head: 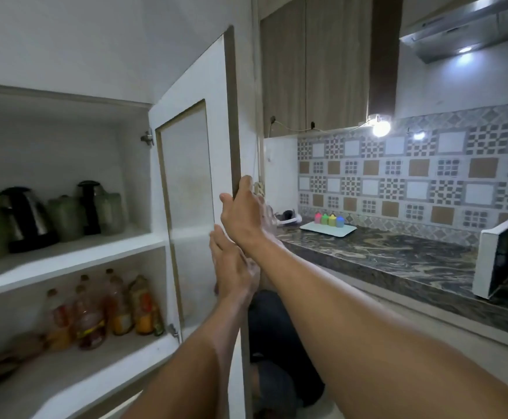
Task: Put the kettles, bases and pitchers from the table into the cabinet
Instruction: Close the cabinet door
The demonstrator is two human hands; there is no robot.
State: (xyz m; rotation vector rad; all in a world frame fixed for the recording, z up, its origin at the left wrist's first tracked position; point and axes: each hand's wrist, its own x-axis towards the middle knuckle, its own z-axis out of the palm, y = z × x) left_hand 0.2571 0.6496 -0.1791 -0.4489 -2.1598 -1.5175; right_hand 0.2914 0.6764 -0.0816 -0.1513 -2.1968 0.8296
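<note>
The white cabinet (65, 261) stands open at the left. On its upper shelf sit a steel kettle (24, 219) on a black base, a second kettle (91, 207) further back, and green pitchers (65, 217) between and beside them. The cabinet door (186, 164) swings out edge-on in the middle of the view. My right hand (243, 213) grips the door's outer edge. My left hand (231, 267) lies flat against the door's inner face just below, fingers extended and holding nothing.
Several bottles (116, 306) of oil and sauce fill the lower shelf. To the right runs a dark marble counter (382, 255) with a tray of small coloured bottles (328, 220) and a white microwave (500, 255). Upper wall cabinets hang above.
</note>
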